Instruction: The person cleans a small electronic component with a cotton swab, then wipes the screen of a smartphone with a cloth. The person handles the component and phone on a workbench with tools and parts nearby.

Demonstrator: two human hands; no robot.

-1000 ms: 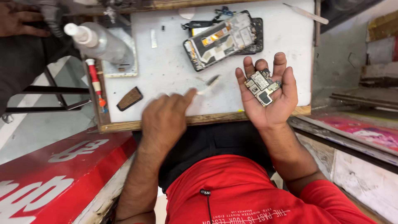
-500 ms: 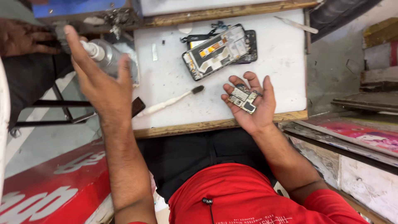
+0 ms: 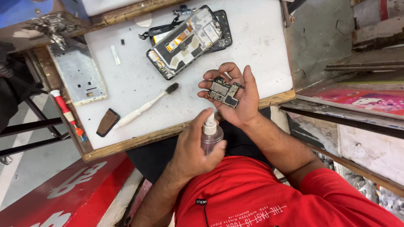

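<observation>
Our left hand (image 3: 198, 147) now grips a small spray bottle (image 3: 211, 136), fetched from the far left of the tabletop (image 3: 261, 50); its nozzle points at the circuit board (image 3: 224, 91). Just beyond, our right hand (image 3: 233, 94) cradles that board in its open, curled palm as before. The brush (image 3: 145, 106) we used lies released, left of both hands. Farther away rests the opened phone (image 3: 189, 40).
</observation>
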